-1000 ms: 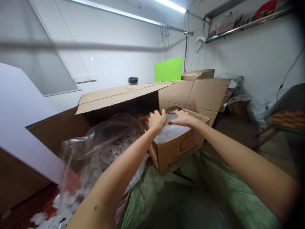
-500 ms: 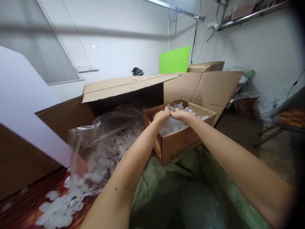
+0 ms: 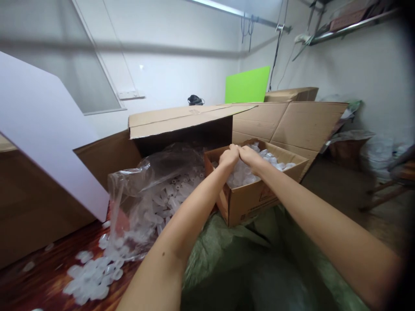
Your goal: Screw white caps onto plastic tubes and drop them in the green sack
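Observation:
My left hand [image 3: 229, 157] and my right hand [image 3: 249, 156] meet over a small cardboard box [image 3: 249, 207]. Their fingers are curled in and touch at the tips; what they hold, if anything, is too small to make out. Below and around them, the box is filled with translucent white plastic pieces [image 3: 241, 175], rounded like small caps. To the left, a clear plastic bag [image 3: 129, 185] lies spilling tube-shaped translucent plastic parts [image 3: 168, 196] out of a large open carton [image 3: 181, 119].
Loose white discs [image 3: 89, 278] are heaped on the dark red surface [image 3: 48, 268] at lower left. A green sack [image 3: 210, 250] gapes below the box. A white panel [image 3: 48, 116] leans at left, and a stool [image 3: 389, 185] stands at right.
My hands have drawn closer together, and their fingers are more curled over the box. The whole scene has shifted slightly right in the view.

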The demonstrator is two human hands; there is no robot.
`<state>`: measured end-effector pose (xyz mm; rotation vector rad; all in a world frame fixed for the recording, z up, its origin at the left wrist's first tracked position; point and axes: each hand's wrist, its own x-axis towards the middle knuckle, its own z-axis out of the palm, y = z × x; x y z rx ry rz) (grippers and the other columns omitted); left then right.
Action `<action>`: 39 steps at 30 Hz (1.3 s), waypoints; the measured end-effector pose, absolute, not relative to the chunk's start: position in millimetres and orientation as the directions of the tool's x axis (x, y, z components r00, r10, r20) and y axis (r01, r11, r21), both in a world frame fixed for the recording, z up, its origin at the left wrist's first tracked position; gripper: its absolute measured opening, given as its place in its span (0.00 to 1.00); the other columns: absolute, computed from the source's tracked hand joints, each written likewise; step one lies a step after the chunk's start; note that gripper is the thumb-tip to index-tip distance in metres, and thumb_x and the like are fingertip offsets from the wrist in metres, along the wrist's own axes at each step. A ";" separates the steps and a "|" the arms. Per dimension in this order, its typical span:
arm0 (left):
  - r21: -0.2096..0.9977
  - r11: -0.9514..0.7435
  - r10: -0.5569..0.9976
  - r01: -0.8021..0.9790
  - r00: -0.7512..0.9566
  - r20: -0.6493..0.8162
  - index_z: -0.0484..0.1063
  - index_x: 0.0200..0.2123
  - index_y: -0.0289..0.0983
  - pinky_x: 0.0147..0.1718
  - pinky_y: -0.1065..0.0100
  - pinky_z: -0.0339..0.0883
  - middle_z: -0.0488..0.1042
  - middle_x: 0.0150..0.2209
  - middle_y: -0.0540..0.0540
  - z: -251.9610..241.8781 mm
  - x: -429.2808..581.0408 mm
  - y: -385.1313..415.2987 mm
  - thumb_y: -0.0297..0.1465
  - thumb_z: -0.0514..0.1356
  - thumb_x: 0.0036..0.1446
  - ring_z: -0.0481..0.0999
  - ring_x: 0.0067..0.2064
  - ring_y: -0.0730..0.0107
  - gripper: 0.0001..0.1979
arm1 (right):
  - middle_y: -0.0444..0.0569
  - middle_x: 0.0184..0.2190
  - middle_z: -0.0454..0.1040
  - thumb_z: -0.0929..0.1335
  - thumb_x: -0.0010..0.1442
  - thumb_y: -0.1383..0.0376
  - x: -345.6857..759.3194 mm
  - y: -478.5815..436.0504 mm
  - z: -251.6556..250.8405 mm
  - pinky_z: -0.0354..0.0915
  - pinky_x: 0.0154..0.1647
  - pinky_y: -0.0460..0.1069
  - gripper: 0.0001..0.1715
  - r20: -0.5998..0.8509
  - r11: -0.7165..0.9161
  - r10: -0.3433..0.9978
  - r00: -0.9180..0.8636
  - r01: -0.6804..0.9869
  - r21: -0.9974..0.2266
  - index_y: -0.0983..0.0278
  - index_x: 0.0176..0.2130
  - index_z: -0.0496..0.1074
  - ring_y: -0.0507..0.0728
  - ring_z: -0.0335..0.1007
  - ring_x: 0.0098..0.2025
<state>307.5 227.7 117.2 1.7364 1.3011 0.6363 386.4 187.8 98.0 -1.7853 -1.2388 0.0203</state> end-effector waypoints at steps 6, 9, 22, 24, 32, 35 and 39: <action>0.902 -0.112 0.952 0.418 0.306 -0.023 0.71 0.50 0.35 0.53 0.55 0.66 0.73 0.52 0.41 123.6 303.8 224.3 0.48 0.50 0.66 0.73 0.53 0.58 0.25 | 0.52 0.48 0.72 0.66 0.67 0.57 377.4 192.8 104.9 0.70 0.46 0.57 0.18 0.382 -0.099 0.720 0.580 0.631 -0.770 0.65 0.50 0.70 0.57 0.72 0.45; 0.916 -0.120 0.956 0.382 0.292 0.003 0.72 0.50 0.35 0.53 0.57 0.66 0.73 0.52 0.41 126.0 301.0 221.1 0.50 0.45 0.66 0.73 0.53 0.59 0.28 | 0.52 0.48 0.72 0.66 0.67 0.56 372.4 193.2 109.4 0.69 0.48 0.58 0.18 0.382 -0.097 0.698 0.605 0.609 -0.787 0.66 0.49 0.70 0.58 0.71 0.47; 0.942 -0.182 0.963 0.282 0.244 0.113 0.77 0.43 0.39 0.47 0.67 0.67 0.78 0.47 0.43 134.8 291.0 213.4 0.43 0.39 0.62 0.75 0.50 0.55 0.29 | 0.51 0.46 0.73 0.65 0.67 0.55 352.2 180.9 130.6 0.66 0.51 0.59 0.16 0.438 -0.134 0.607 0.663 0.629 -0.766 0.65 0.46 0.72 0.58 0.70 0.47; 0.946 -0.197 0.961 0.259 0.240 0.135 0.77 0.42 0.38 0.46 0.66 0.67 0.78 0.47 0.42 139.3 289.9 213.1 0.43 0.39 0.62 0.75 0.49 0.55 0.28 | 0.51 0.46 0.73 0.66 0.66 0.56 350.7 180.4 135.4 0.66 0.51 0.59 0.16 0.461 -0.123 0.595 0.658 0.641 -0.757 0.65 0.46 0.72 0.58 0.70 0.47; 0.950 -0.267 0.942 0.160 0.249 0.223 0.76 0.42 0.40 0.46 0.67 0.66 0.78 0.45 0.45 171.2 288.8 207.7 0.45 0.38 0.63 0.74 0.48 0.57 0.29 | 0.51 0.48 0.72 0.65 0.67 0.55 348.1 175.8 170.4 0.65 0.52 0.59 0.16 0.541 -0.068 0.547 0.639 0.679 -0.731 0.64 0.46 0.72 0.59 0.69 0.49; 0.956 -0.258 0.943 0.142 0.251 0.217 0.76 0.42 0.40 0.45 0.67 0.66 0.78 0.45 0.45 178.7 284.4 202.8 0.44 0.39 0.64 0.74 0.48 0.57 0.28 | 0.51 0.48 0.72 0.65 0.67 0.55 342.8 171.9 177.8 0.65 0.52 0.59 0.17 0.553 -0.052 0.533 0.640 0.678 -0.734 0.64 0.47 0.72 0.59 0.69 0.49; 0.964 -0.233 0.948 0.124 0.249 0.198 0.76 0.42 0.40 0.46 0.66 0.66 0.78 0.45 0.45 179.8 275.5 193.7 0.44 0.39 0.64 0.74 0.48 0.56 0.27 | 0.51 0.47 0.73 0.65 0.66 0.56 332.8 164.2 177.7 0.65 0.51 0.58 0.16 0.553 -0.038 0.524 0.648 0.666 -0.745 0.64 0.45 0.72 0.58 0.69 0.48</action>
